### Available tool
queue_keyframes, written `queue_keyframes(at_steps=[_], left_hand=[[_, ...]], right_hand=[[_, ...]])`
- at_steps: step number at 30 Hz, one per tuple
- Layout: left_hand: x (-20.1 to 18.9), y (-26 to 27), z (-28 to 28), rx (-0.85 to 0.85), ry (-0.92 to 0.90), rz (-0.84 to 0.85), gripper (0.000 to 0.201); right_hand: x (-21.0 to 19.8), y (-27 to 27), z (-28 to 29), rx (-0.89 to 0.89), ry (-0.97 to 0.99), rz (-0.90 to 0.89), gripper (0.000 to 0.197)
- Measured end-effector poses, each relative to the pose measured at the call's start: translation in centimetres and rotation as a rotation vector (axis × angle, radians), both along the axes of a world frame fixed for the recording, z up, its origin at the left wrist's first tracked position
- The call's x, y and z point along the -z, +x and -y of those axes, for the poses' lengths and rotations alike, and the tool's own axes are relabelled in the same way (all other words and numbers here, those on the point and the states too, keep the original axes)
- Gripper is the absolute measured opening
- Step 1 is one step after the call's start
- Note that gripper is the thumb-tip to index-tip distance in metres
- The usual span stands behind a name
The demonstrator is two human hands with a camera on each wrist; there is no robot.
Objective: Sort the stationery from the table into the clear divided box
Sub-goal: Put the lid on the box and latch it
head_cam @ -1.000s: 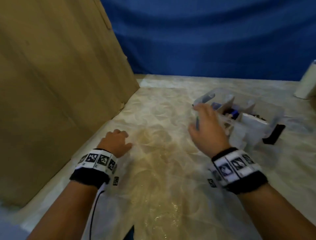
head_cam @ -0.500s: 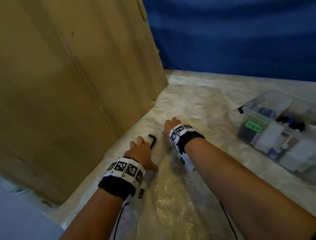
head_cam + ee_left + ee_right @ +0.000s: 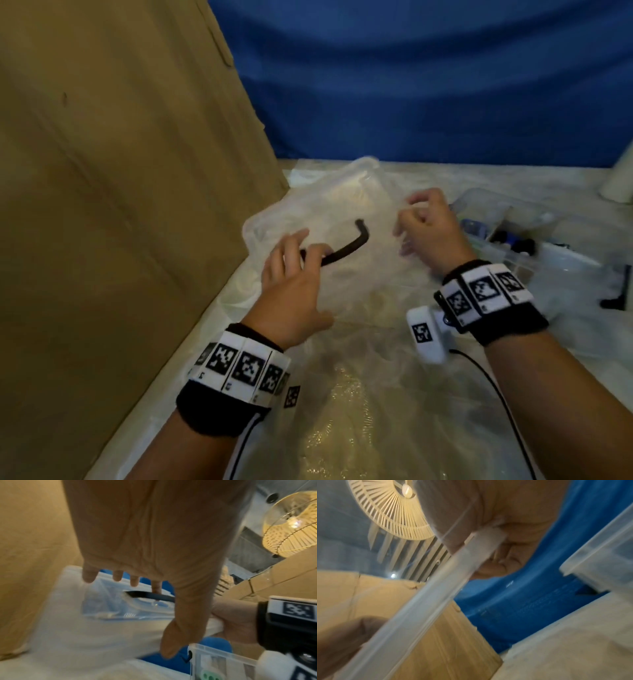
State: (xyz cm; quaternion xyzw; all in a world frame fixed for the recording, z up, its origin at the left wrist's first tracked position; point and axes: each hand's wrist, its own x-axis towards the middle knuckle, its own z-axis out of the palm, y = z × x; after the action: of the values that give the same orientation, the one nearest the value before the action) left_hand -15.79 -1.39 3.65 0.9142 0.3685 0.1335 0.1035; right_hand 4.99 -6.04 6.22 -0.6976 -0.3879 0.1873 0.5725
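Note:
A clear lid (image 3: 342, 192) with a black handle (image 3: 346, 246) hangs tilted above the table between both hands. My left hand (image 3: 291, 284) holds its left side, fingers bent over it and the index finger on the handle (image 3: 149, 596). My right hand (image 3: 428, 229) pinches the lid's right edge (image 3: 428, 601) between thumb and fingers. The clear divided box (image 3: 513, 219) stands uncovered just right of the right hand, with blue, black and white stationery in its compartments; its corner (image 3: 214, 654) shows in the left wrist view.
A tall cardboard wall (image 3: 102, 205) closes off the left side and a blue curtain (image 3: 411, 85) the back. A crinkled plastic sheet (image 3: 359, 428) covers the table. A black object (image 3: 620, 294) lies right of the box, and a white roll (image 3: 620, 181) stands at the far right.
Both hands went left to the lid lying by the cardboard wall, took hold of it and lifted it. It now hangs tilted near the box.

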Motion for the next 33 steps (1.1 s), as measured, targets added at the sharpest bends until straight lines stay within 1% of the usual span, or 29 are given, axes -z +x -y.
queue_keyframes(at_steps=[2,3,4,5,7,9,10,11,13,16,19,21,22,24,25,27,29,33], left_hand=[[-0.8,0.7,0.0,0.031,0.093,0.105,0.084],[-1.2,1.0,0.0,0.043,0.107,0.172,0.086],[-1.7,1.3,0.0,0.051,0.084,0.253,0.088],[-2.2,1.7,0.1,0.054,0.026,0.340,0.092],[-2.9,2.8,0.2,0.071,-0.162,0.507,0.097],[-2.8,4.6,0.2,0.162,-0.394,0.638,0.096],[-2.6,5.6,0.5,0.216,-0.483,0.659,0.093],[-2.3,6.7,0.7,0.246,-0.535,0.654,0.090],[-1.8,9.1,1.5,0.270,-0.576,0.646,0.083],[-2.1,12.7,2.5,0.264,-0.582,0.646,0.075],[-2.9,16.7,3.0,0.241,-0.523,0.580,0.070],[-3.1,19.5,2.8,0.211,-0.489,0.544,0.065],[-2.9,20.7,2.7,0.196,-0.486,0.512,0.064],[-2.2,22.8,2.3,0.168,-0.479,0.421,0.063],[-1.7,23.5,2.0,0.161,-0.459,0.388,0.060],[-0.9,24.5,1.8,0.151,-0.413,0.392,0.048],[-0.5,25.0,1.8,0.127,-0.375,0.429,0.042],[-0.2,25.0,2.1,0.083,-0.305,0.422,0.047]], right_hand=[[-1.0,0.8,2.4,0.137,0.175,-0.094,0.026],[-1.1,1.2,3.5,0.202,0.231,-0.135,0.029],[-1.0,1.7,4.5,0.261,0.276,-0.177,0.031],[-0.8,2.1,5.5,0.310,0.320,-0.214,0.033],[0.0,3.0,7.2,0.394,0.389,-0.268,0.034],[0.7,3.8,8.7,0.466,0.432,-0.300,0.030],[0.9,4.1,9.5,0.504,0.441,-0.299,0.027],[1.1,4.5,10.2,0.538,0.444,-0.277,0.027],[1.6,5.6,11.8,0.575,0.423,-0.160,0.030],[2.3,7.6,14.2,0.593,0.290,0.030,0.045],[2.9,9.8,15.6,0.621,0.138,0.111,0.065],[3.2,11.1,15.8,0.600,0.034,0.119,0.078],[3.5,11.7,15.8,0.587,-0.037,0.103,0.081],[4.1,12.5,15.9,0.569,-0.164,0.050,0.078],[4.5,12.8,15.9,0.558,-0.187,0.035,0.077],[5.0,13.0,15.9,0.545,-0.183,0.034,0.075],[5.2,13.2,15.9,0.540,-0.173,0.042,0.075],[5.4,14.4,15.6,0.538,-0.181,0.051,0.075]])
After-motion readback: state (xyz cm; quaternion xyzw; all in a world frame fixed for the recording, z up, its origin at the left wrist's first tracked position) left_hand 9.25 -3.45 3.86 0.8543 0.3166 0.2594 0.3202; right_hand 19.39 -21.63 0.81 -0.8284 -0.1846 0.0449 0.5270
